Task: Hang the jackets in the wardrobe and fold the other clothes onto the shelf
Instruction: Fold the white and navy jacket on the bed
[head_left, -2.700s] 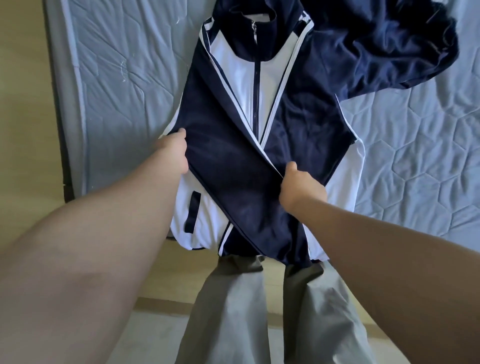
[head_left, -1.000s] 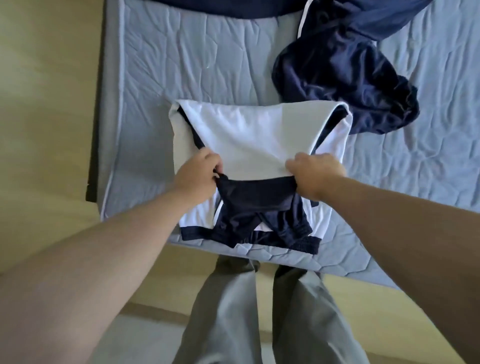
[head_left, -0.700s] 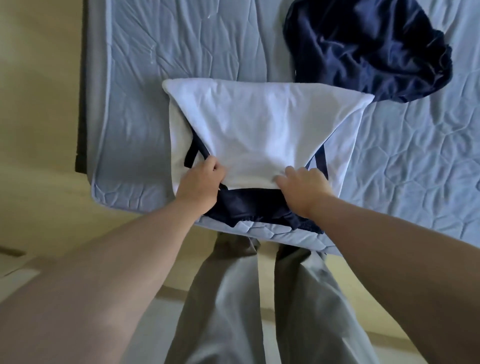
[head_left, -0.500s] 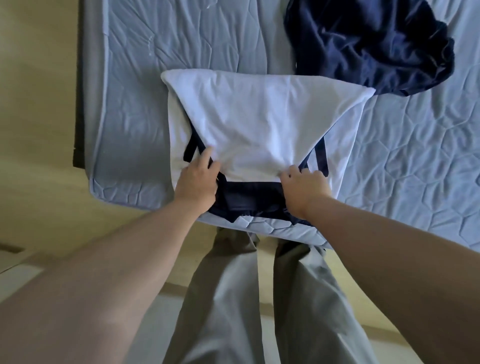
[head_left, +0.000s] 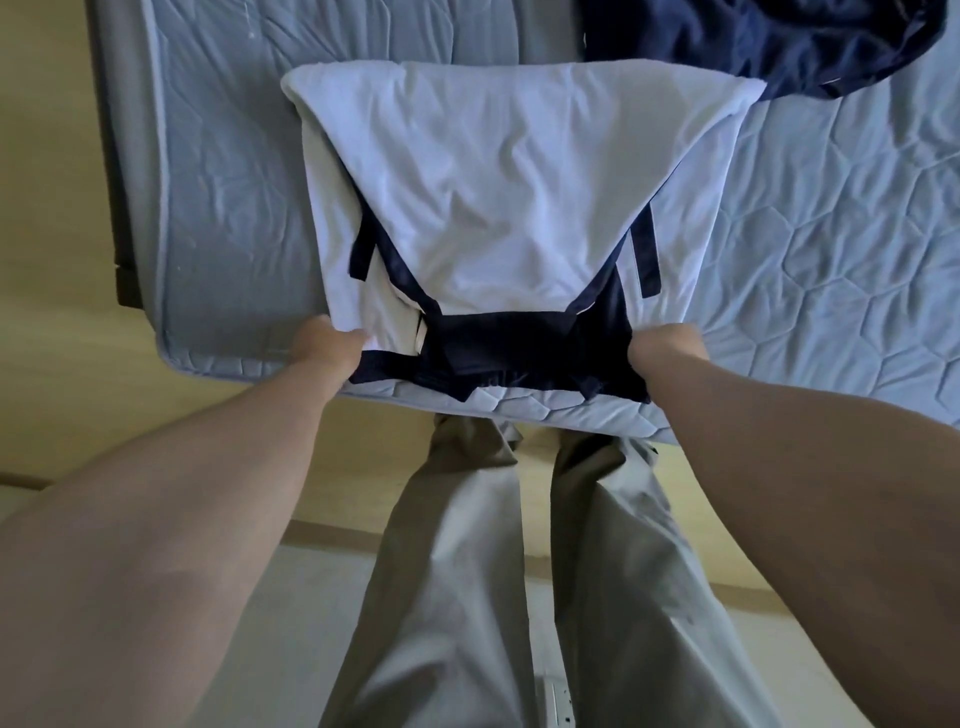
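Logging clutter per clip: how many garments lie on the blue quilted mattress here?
2. A folded white-and-navy jacket lies at the near edge. A crumpled navy garment lies at the top right, cut off by the frame. More may lie out of view.

A folded white-and-navy jacket (head_left: 498, 197) lies at the near edge of a blue quilted mattress (head_left: 810, 270) — the left hand (head_left: 324, 345) grips its near-left corner, the right hand (head_left: 667, 345) its near-right corner — with a crumpled navy garment (head_left: 753, 41) beyond.
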